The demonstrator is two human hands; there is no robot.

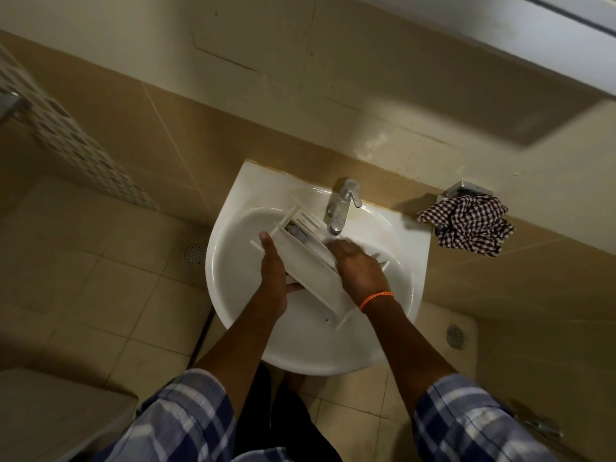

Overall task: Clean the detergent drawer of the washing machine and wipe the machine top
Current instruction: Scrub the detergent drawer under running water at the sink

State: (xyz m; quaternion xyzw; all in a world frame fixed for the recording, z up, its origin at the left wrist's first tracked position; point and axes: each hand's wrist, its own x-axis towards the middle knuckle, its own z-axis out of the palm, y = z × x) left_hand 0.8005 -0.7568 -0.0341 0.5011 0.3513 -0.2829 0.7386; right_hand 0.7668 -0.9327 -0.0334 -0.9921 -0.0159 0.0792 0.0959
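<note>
White plastic detergent drawer [310, 271] tilted over round white ceramic basin [393, 315], under chrome tap [341, 208] at 12 o'clock | left hand [271, 278] grips drawer's 9 o'clock side, thumb beneath | right hand [358, 271] blurred on its 3 o'clock edge, grip unclear | checked cloth [470, 225] on ledge at 2 o'clock

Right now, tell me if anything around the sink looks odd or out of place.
Only the checked cloth: it lies crumpled by the sink, not hung up. Both hands hold the detergent drawer over the basin, as expected.
</note>
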